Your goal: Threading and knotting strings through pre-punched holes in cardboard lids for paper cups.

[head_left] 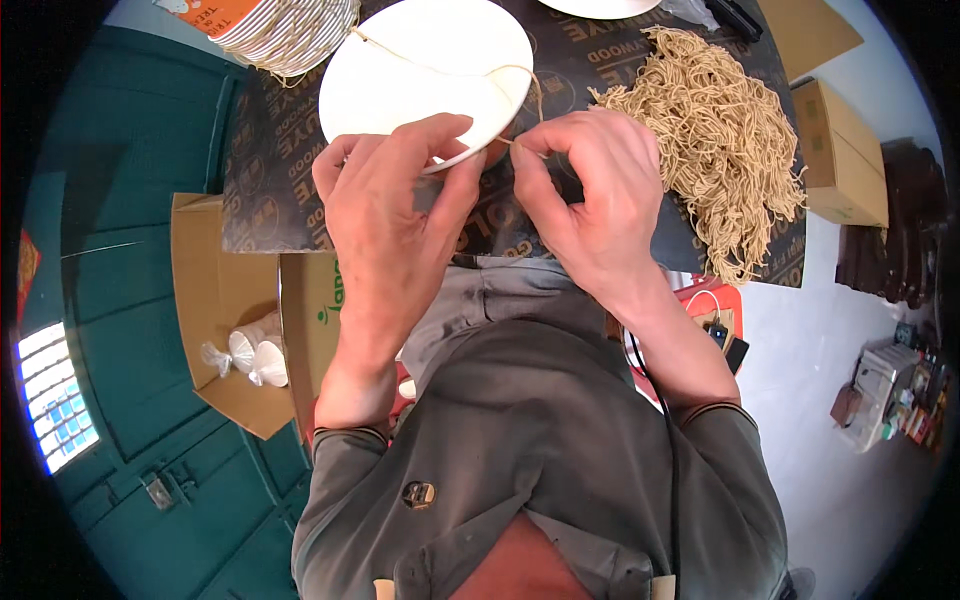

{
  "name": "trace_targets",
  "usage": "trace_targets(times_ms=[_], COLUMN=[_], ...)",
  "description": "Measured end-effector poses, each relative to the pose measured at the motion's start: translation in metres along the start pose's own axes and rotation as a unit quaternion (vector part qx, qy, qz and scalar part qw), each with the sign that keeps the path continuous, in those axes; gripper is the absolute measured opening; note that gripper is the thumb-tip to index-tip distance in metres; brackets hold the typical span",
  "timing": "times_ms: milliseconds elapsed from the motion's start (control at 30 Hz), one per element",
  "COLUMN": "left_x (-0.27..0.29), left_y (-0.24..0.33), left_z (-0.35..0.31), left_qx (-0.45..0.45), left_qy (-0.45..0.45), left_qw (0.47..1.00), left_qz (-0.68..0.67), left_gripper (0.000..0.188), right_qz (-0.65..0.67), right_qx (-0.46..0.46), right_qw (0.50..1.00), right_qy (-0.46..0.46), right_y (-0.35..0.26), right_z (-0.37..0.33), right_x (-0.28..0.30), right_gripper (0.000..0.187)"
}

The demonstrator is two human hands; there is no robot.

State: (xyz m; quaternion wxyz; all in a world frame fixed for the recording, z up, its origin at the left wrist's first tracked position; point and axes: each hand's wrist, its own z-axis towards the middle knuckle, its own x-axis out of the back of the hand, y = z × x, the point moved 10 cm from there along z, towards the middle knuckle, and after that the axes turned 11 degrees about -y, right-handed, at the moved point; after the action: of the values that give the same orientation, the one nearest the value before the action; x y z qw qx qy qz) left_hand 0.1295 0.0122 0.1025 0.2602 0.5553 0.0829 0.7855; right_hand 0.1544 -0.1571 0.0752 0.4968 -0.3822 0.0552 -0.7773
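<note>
Over the dark table (270, 190), head view: a person worked a thin tan string (440, 68) against a white paper plate (420, 65).
Left hand: the left hand (395, 205) clamped the plate's near rim, thumb on top and fingers beneath.
Right hand: the right hand (590, 200) pinched the string's end at the plate edge, fingertips closed tight on it.
String: it ran in a loop across the plate's face and off toward the stack of plates (285, 30) at the far left.
Nearby: a heap of cut tan strings (715, 150) lay just right of the hands; cardboard boxes (845, 150) sat beyond it.
Risk: the fine string could slip from the pinch, judging by how little of it showed between the fingers.
Risk: a hard pull might bend the thin rim or tear it.
Risk: the loose loop could snag the heap.
</note>
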Motion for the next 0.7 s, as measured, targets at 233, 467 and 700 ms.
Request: trace_targets(times_ms=[233, 467, 700], left_x=[-0.003, 0.001, 0.0], left_y=[0.001, 0.007, -0.012], left_z=[0.001, 0.005, 0.029], left_qx=[-0.001, -0.023, 0.013], left_qy=[-0.006, -0.008, -0.12], left_qw=[1.0, 1.0, 0.984], left_qz=[-0.003, -0.01, -0.129], left_gripper=[0.03, 0.026, 0.026], right_qz=[-0.004, -0.005, 0.002], right_qx=[-0.011, -0.012, -0.026], right_qw=[1.0, 1.0, 0.999], right_qy=[0.004, 0.002, -0.023], right_y=[0.0, -0.001, -0.002], right_z=[0.001, 0.004, 0.005], right_x=[0.001, -0.002, -0.002], right_gripper=[0.019, 0.018, 0.015])
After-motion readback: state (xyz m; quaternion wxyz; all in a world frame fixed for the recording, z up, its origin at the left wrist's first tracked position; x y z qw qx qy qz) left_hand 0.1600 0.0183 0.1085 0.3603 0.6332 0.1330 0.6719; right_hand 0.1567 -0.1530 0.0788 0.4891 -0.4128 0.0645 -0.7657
